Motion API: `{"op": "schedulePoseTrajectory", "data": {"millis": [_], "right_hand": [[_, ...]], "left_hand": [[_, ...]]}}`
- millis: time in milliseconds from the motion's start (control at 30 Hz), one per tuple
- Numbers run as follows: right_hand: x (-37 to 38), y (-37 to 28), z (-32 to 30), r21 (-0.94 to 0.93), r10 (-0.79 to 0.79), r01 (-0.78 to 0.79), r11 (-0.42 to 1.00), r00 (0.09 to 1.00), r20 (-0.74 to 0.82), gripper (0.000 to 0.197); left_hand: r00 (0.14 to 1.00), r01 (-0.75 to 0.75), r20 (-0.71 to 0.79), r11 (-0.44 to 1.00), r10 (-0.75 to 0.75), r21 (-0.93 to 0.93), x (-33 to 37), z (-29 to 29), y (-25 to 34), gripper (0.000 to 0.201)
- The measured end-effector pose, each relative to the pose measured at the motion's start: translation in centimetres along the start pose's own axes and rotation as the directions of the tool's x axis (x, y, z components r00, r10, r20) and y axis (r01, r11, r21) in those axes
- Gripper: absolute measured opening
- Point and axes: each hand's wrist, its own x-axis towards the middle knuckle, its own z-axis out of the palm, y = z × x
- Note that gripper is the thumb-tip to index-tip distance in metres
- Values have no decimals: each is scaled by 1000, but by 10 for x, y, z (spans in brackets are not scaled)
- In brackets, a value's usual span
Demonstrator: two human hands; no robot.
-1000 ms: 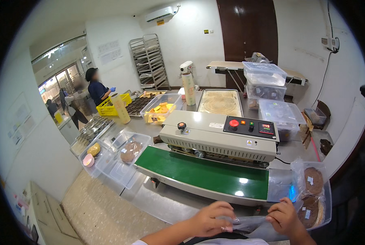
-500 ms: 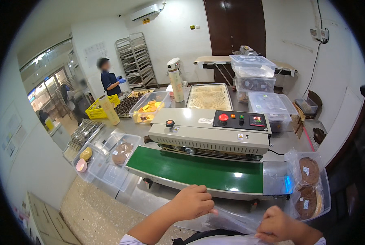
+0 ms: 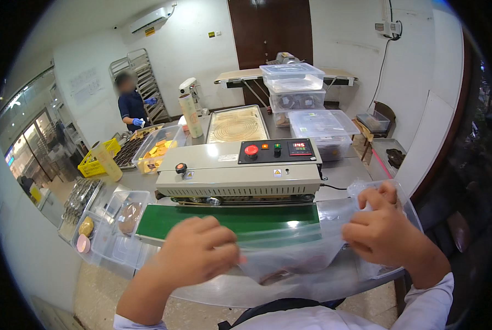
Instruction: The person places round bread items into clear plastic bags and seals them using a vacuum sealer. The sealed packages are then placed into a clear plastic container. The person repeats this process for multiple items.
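Note:
A clear plastic bag stretches between my two hands in front of a band sealing machine. My left hand is closed on the bag's left end. At the other end, my right hand grips the plastic with bent fingers, somewhat blurred. Something flat and brown lies low in the bag; its kind is hard to make out. The bag partly covers the machine's green conveyor belt. Behind my right hand stands a clear tub, mostly hidden.
Open clear containers with dough-like lumps stand left of the machine. Behind it are a tub of yellow pieces, a baking tray and stacked lidded boxes. A gloved co-worker stands at the far left.
Both hands have risen and moved apart, lifting the bag up before the belt. My view has turned right, so the machine sits further left. The co-worker's arms have shifted.

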Motion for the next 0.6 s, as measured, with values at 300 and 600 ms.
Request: {"op": "schedulePoseTrajectory", "data": {"millis": [300, 600], "right_hand": [[-8, 4, -2, 102, -2, 5, 995, 1000, -24, 14], [-43, -1, 17, 239, -98, 44, 970, 970, 221, 10]], "left_hand": [[990, 127, 75, 987, -120, -99, 13, -15, 11, 17], [948, 158, 315, 918, -39, -363, 2, 30, 16, 11]]}}
